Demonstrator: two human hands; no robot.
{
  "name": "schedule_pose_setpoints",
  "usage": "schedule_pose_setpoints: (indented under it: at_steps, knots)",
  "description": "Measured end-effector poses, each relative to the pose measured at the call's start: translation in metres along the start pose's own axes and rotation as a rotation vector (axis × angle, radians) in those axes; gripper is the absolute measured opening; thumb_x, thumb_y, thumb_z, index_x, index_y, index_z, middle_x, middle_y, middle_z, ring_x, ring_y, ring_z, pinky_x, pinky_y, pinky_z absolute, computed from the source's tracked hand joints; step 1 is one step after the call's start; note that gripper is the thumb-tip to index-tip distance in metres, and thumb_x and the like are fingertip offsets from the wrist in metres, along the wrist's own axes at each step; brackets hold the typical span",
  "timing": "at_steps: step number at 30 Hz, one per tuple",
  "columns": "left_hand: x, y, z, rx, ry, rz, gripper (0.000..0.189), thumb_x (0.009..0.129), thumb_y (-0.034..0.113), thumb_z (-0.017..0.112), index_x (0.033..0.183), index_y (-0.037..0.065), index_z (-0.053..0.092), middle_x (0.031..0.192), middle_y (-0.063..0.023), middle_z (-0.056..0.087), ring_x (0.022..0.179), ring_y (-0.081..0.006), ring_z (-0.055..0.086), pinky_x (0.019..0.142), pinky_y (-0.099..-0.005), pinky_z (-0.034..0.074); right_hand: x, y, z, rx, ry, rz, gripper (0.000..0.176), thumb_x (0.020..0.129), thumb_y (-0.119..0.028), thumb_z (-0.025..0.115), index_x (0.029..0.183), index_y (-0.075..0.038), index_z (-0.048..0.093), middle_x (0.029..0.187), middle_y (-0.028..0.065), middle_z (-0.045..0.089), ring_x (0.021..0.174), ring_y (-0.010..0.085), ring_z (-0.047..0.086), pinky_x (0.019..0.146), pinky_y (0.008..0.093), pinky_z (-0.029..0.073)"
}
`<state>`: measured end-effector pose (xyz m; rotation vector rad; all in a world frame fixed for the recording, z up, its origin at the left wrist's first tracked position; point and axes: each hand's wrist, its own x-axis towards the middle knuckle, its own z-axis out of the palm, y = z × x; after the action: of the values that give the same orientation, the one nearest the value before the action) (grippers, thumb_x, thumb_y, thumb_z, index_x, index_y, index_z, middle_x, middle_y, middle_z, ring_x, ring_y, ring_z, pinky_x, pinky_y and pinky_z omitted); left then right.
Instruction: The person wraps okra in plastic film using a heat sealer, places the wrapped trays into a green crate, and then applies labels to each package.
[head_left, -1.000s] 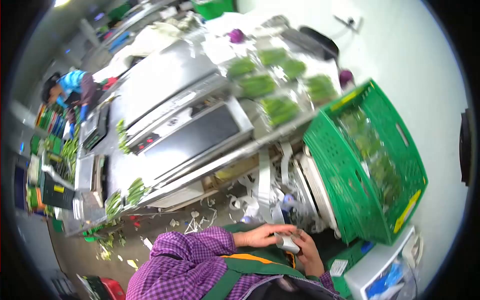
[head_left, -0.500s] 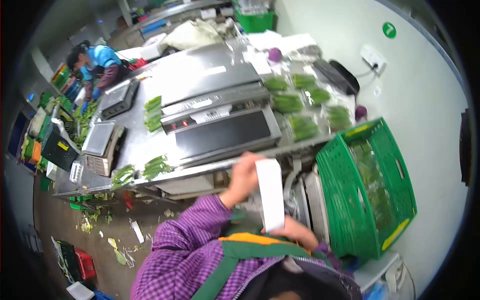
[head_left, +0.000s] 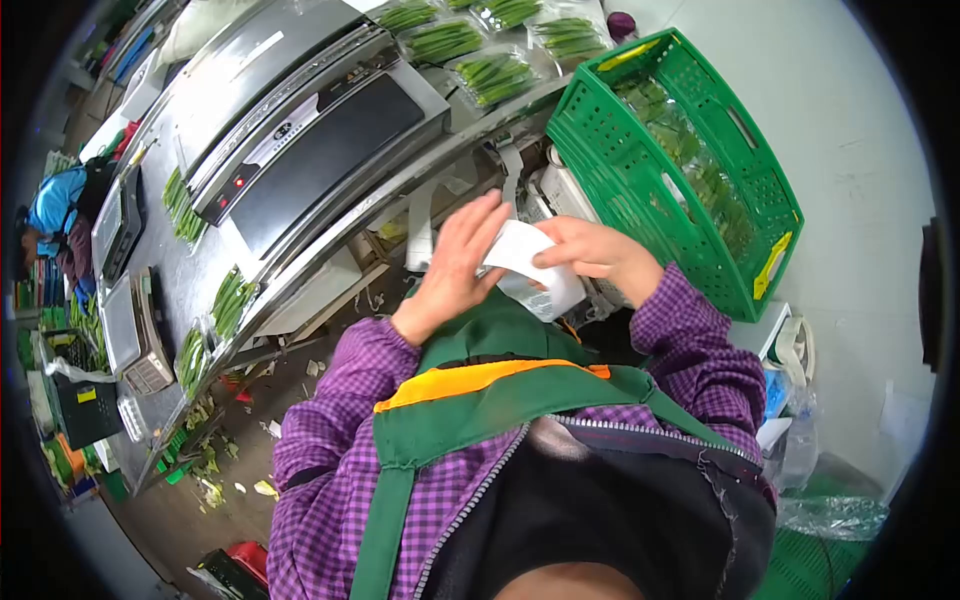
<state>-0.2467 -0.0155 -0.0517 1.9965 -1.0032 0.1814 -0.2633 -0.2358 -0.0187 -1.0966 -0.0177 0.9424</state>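
In front of my apron, a white paper strip (head_left: 518,246) curls between my two hands. My left hand (head_left: 455,262) has the strip's left end near its thumb, its fingers pointing up and close together. My right hand (head_left: 597,252) pinches the right side between thumb and fingers. Below the fingers hangs a looser part of the strip, its surface partly hidden. Just beyond my hands is the edge of the metal table, with a black-topped weighing machine (head_left: 330,160) on it.
A green crate (head_left: 640,165) with bagged greens stands at the right. Packed green vegetables (head_left: 490,75) lie on the table's far end, and loose bundles (head_left: 232,300) near its edge. A smaller scale (head_left: 130,325) and a co-worker in blue (head_left: 60,200) are at the left.
The view has tilted down and turned. The strip, stretched out straight between my hands before, is now bent into a curve, and my hands have come closer together.
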Motion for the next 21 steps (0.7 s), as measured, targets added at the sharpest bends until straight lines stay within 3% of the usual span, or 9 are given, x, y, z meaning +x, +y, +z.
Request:
schedule_pose_setpoints:
  at_steps: [5, 8, 9, 11, 13, 15, 17, 19, 21]
  knots:
    - [0.001, -0.043, 0.007, -0.406, 0.232, -0.266, 0.037, 0.076, -0.009, 0.056, 0.109, 0.005, 0.064, 0.107, -0.0079, 0.066, 0.098, -0.0166, 0.061, 0.086, -0.0286, 0.047, -0.006, 0.014, 0.013, 0.007, -0.158, 0.077, 0.046, 0.075, -0.011, 0.068, 0.114, 0.008, 0.051, 0.092, 0.0176, 0.066, 0.085, 0.0224, 0.065, 0.075, 0.0329, 0.053]
    - [-0.028, -0.115, -0.005, -0.331, 0.380, -0.629, 0.047, 0.073, -0.019, 0.043, 0.104, 0.007, 0.067, 0.102, -0.0121, 0.067, 0.096, -0.0218, 0.064, 0.087, -0.0304, 0.049, -0.035, 0.029, -0.001, 0.007, -0.256, 0.119, 0.052, 0.069, -0.012, 0.071, 0.113, 0.008, 0.051, 0.094, 0.0180, 0.066, 0.080, 0.0261, 0.065, 0.076, 0.0372, 0.052]
    - [-0.050, -0.144, -0.014, -0.092, 0.181, -0.700, 0.045, 0.074, -0.012, 0.051, 0.115, 0.004, 0.060, 0.109, -0.0186, 0.063, 0.104, -0.0272, 0.061, 0.092, -0.0347, 0.047, -0.043, 0.029, -0.008, 0.008, -0.256, 0.121, 0.052, 0.069, -0.012, 0.071, 0.113, 0.008, 0.051, 0.094, 0.0180, 0.066, 0.080, 0.0261, 0.065, 0.076, 0.0372, 0.052]
    - [-0.058, -0.132, -0.009, 0.139, 0.196, -0.664, 0.057, 0.073, -0.003, 0.062, 0.128, 0.003, 0.047, 0.120, -0.0225, 0.055, 0.117, -0.0320, 0.051, 0.099, -0.0391, 0.041, -0.054, 0.027, -0.020, 0.097, -0.186, 0.061, 0.048, 0.071, -0.010, 0.070, 0.111, 0.008, 0.051, 0.093, 0.0181, 0.066, 0.078, 0.0259, 0.064, 0.075, 0.0386, 0.053]
    - [-0.033, -0.073, -0.008, 0.085, 0.112, -0.312, 0.077, 0.067, -0.007, 0.065, 0.136, 0.003, 0.035, 0.131, -0.0204, 0.047, 0.123, -0.0349, 0.044, 0.103, -0.0395, 0.036, -0.045, 0.014, -0.011, 0.049, -0.150, 0.037, 0.041, 0.075, -0.008, 0.066, 0.110, 0.008, 0.052, 0.094, 0.0178, 0.065, 0.075, 0.0239, 0.064, 0.073, 0.0375, 0.053]
    - [-0.003, -0.009, -0.003, -0.098, 0.028, -0.120, 0.072, 0.066, -0.006, 0.068, 0.133, 0.003, 0.041, 0.131, -0.0184, 0.048, 0.123, -0.0360, 0.044, 0.102, -0.0407, 0.037, -0.025, 0.010, -0.003, 0.096, 0.049, 0.122, 0.036, 0.079, -0.009, 0.065, 0.108, 0.007, 0.053, 0.095, 0.0175, 0.065, 0.077, 0.0232, 0.065, 0.075, 0.0356, 0.053]
    - [0.013, 0.007, 0.009, -0.106, -0.026, 0.072, 0.066, 0.066, -0.007, 0.068, 0.128, 0.004, 0.047, 0.129, -0.0169, 0.050, 0.121, -0.0345, 0.046, 0.100, -0.0413, 0.038, -0.004, 0.010, 0.003, 0.050, 0.012, 0.164, 0.038, 0.080, -0.011, 0.066, 0.111, 0.007, 0.052, 0.097, 0.0171, 0.065, 0.083, 0.0228, 0.065, 0.079, 0.0344, 0.052]
    - [0.010, -0.005, 0.019, -0.176, -0.051, 0.052, 0.050, 0.072, -0.009, 0.063, 0.120, 0.003, 0.055, 0.117, -0.0134, 0.059, 0.110, -0.0263, 0.056, 0.095, -0.0362, 0.043, 0.001, 0.016, 0.005, 0.119, -0.026, 0.098, 0.045, 0.078, -0.013, 0.069, 0.114, 0.007, 0.050, 0.098, 0.0176, 0.064, 0.088, 0.0251, 0.065, 0.082, 0.0359, 0.052]
    - [0.001, -0.025, 0.021, -0.596, -0.065, -0.354, 0.037, 0.078, -0.011, 0.055, 0.112, 0.002, 0.060, 0.102, -0.0070, 0.066, 0.098, -0.0169, 0.061, 0.088, -0.0299, 0.047, -0.009, 0.007, 0.006, 0.137, -0.228, 0.036, 0.051, 0.075, -0.012, 0.071, 0.118, 0.006, 0.048, 0.100, 0.0174, 0.064, 0.090, 0.0265, 0.064, 0.085, 0.0383, 0.051]
